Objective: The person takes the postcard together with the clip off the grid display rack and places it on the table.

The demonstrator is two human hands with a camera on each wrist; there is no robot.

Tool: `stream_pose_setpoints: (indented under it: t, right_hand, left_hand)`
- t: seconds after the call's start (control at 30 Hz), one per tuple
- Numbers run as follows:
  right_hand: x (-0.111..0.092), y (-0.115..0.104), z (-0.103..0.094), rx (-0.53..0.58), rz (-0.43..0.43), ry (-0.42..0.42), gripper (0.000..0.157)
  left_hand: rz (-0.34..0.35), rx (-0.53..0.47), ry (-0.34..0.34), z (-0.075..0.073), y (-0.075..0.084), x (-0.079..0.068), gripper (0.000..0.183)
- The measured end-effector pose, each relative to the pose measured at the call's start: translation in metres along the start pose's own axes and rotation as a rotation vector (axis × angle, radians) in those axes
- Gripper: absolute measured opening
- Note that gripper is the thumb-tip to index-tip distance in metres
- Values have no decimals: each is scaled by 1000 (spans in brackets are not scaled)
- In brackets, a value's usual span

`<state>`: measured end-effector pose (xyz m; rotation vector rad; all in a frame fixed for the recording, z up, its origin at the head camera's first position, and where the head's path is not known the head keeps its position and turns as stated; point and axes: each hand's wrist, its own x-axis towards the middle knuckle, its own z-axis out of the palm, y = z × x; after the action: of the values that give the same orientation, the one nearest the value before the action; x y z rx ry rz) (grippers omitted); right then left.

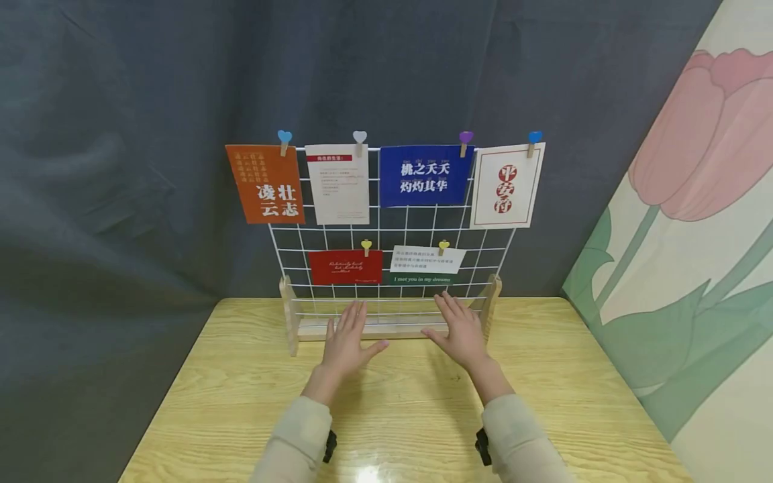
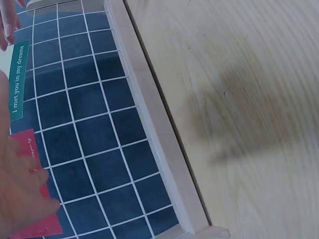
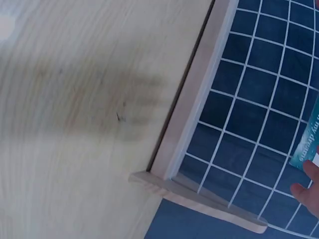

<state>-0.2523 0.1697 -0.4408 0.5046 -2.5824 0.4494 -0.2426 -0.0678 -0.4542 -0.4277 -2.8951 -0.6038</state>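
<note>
Left hand [image 1: 345, 345] splays; right hand [image 1: 464, 337] too — near square-meshed wire grid [image 1: 379, 230].

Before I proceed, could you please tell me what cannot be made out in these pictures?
Head view: fine print on the white card with a red heading, too small.
Left wrist view: part of the red card, hidden by the left hand, itself cut off by the left edge.
Right wrist view: parts of the right hand and green-banded card, beyond the right edge.
</note>
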Motion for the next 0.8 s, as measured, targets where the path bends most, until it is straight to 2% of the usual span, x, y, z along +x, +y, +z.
stream_pose_setpoints:
  t: [0.23, 0.33, 0.53, 0.63, 0.8]
  right_hand:
    - [8, 11, -14, -4, -37, 4, 69]
    - [11, 15, -19, -9, -39, -2, 68]
    - [17, 20, -26, 7, -48, 22, 68]
    - [19, 21, -28, 61, -57, 58, 65]
    - [24, 23, -32, 191, -31, 108, 62]
  left_hand:
    - [25, -135, -15, -12, 2, 11, 100]
    - [35, -129, -15, -18, 2, 17, 103]
    - [99, -85, 19, -27, 1, 26, 104]
    - [104, -122, 30, -29, 2, 30, 103]
    - [64, -274, 19, -31, 6, 34, 100]
